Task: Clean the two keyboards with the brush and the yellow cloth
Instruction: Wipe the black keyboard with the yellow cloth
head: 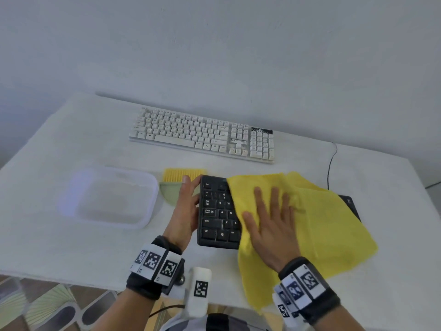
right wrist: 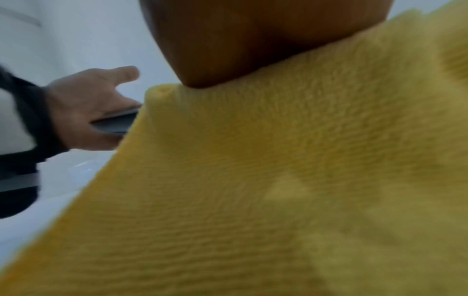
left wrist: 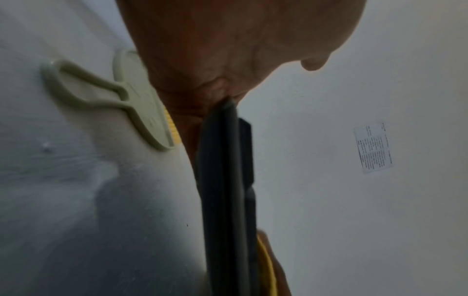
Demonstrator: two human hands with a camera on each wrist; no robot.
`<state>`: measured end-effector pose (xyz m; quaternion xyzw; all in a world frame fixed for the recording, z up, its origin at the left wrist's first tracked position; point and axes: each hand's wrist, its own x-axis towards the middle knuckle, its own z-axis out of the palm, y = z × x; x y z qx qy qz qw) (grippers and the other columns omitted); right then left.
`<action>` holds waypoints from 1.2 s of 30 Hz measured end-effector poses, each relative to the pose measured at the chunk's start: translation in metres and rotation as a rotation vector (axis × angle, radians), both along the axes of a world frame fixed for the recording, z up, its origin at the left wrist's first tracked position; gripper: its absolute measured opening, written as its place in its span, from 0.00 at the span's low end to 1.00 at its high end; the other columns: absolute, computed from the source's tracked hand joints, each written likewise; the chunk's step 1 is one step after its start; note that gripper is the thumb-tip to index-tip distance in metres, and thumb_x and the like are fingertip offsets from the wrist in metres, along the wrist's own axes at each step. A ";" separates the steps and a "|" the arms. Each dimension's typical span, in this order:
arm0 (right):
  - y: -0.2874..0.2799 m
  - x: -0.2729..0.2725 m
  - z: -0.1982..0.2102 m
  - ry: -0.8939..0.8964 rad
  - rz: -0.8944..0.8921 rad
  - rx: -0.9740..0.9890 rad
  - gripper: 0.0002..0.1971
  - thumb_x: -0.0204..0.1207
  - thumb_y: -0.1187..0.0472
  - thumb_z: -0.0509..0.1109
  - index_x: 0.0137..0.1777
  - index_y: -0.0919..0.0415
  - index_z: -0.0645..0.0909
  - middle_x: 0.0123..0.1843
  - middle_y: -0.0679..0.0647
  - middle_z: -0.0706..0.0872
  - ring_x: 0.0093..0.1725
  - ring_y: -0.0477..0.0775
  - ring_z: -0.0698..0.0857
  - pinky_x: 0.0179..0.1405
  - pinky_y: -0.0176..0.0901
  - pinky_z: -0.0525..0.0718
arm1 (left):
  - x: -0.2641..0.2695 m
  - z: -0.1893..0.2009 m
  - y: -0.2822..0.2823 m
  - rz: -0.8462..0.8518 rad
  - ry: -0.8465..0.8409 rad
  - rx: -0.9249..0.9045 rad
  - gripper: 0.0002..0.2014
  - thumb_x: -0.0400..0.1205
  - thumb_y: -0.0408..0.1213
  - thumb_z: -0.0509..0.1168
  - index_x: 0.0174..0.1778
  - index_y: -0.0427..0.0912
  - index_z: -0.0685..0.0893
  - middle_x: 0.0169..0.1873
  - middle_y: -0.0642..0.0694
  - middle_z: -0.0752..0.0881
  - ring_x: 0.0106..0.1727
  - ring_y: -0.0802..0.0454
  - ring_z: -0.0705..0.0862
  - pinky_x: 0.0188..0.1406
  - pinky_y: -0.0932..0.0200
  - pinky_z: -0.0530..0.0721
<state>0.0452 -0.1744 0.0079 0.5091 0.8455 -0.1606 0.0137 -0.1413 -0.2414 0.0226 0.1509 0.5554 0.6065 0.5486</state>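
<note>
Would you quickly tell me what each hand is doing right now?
Left hand: holds the left end of the black plastic keyboard.
Right hand: open, fingers spread flat, pressing the yellow fluffy cloth onto that keyboard.

Bare hands, and on both wrists black wristbands [head: 152,273] wrapped with white tags carrying black square-code markers; a white tagged block [head: 199,291] hangs between.

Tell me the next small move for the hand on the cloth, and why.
Probably slide the right hand left, dragging the cloth over the uncovered keys. The hand lies flat on the cloth, which covers most of the black keyboard; its left columns are bare, and the left hand grips that end to steady it.
</note>
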 end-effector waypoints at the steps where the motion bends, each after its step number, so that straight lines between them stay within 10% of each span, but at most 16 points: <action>1: -0.009 -0.012 0.001 0.013 0.064 0.019 0.35 0.75 0.30 0.26 0.81 0.37 0.27 0.84 0.53 0.25 0.81 0.60 0.23 0.82 0.59 0.32 | 0.001 0.000 0.001 -0.004 -0.001 0.001 0.37 0.78 0.80 0.47 0.70 0.59 0.79 0.60 0.44 0.92 0.57 0.48 0.92 0.46 0.54 0.90; 6: -0.026 -0.035 0.001 0.061 0.222 0.068 0.30 0.79 0.32 0.27 0.82 0.32 0.31 0.85 0.44 0.28 0.82 0.55 0.25 0.82 0.54 0.31 | -0.005 -0.003 0.004 0.008 -0.030 0.017 0.41 0.73 0.72 0.49 0.73 0.49 0.82 0.58 0.44 0.93 0.58 0.48 0.92 0.46 0.54 0.90; 12: 0.035 0.057 -0.010 -0.070 -0.100 0.005 0.35 0.68 0.24 0.25 0.77 0.24 0.30 0.86 0.42 0.33 0.84 0.52 0.30 0.83 0.56 0.37 | -0.008 -0.009 -0.002 -0.015 -0.009 0.035 0.55 0.57 0.88 0.61 0.76 0.58 0.77 0.57 0.44 0.94 0.55 0.48 0.94 0.41 0.52 0.90; 16: 0.053 0.082 -0.008 -0.128 -0.247 -0.059 0.41 0.66 0.25 0.22 0.82 0.32 0.32 0.87 0.50 0.36 0.85 0.57 0.33 0.83 0.64 0.42 | -0.005 -0.007 -0.001 -0.016 0.019 0.050 0.49 0.61 0.88 0.57 0.72 0.60 0.78 0.57 0.43 0.93 0.52 0.50 0.94 0.37 0.58 0.90; 21: 0.016 0.022 -0.008 -0.069 0.025 0.037 0.39 0.73 0.33 0.17 0.84 0.45 0.29 0.85 0.52 0.28 0.82 0.59 0.25 0.83 0.58 0.34 | -0.001 -0.011 -0.001 -0.007 0.050 0.049 0.59 0.50 0.91 0.61 0.75 0.61 0.75 0.65 0.46 0.90 0.63 0.47 0.91 0.47 0.55 0.90; 27: -0.002 -0.004 -0.008 0.025 0.198 0.058 0.30 0.81 0.35 0.30 0.83 0.36 0.35 0.85 0.42 0.28 0.82 0.50 0.24 0.82 0.49 0.31 | -0.004 -0.012 -0.001 0.033 0.024 0.037 0.60 0.51 0.90 0.64 0.75 0.57 0.78 0.58 0.44 0.93 0.51 0.52 0.94 0.37 0.61 0.90; 31: 0.022 0.031 -0.011 0.030 0.085 0.047 0.29 0.78 0.31 0.28 0.80 0.27 0.43 0.85 0.35 0.34 0.83 0.47 0.29 0.83 0.50 0.37 | -0.005 -0.013 0.001 0.050 0.001 0.023 0.49 0.76 0.83 0.52 0.84 0.50 0.72 0.62 0.39 0.90 0.48 0.52 0.94 0.33 0.60 0.88; 36: 0.061 0.089 -0.018 0.008 -0.093 0.005 0.34 0.73 0.29 0.28 0.78 0.28 0.53 0.87 0.40 0.42 0.86 0.52 0.37 0.84 0.56 0.44 | -0.009 -0.017 0.001 0.031 0.006 0.021 0.56 0.65 0.85 0.55 0.84 0.51 0.72 0.65 0.40 0.90 0.57 0.45 0.93 0.42 0.51 0.89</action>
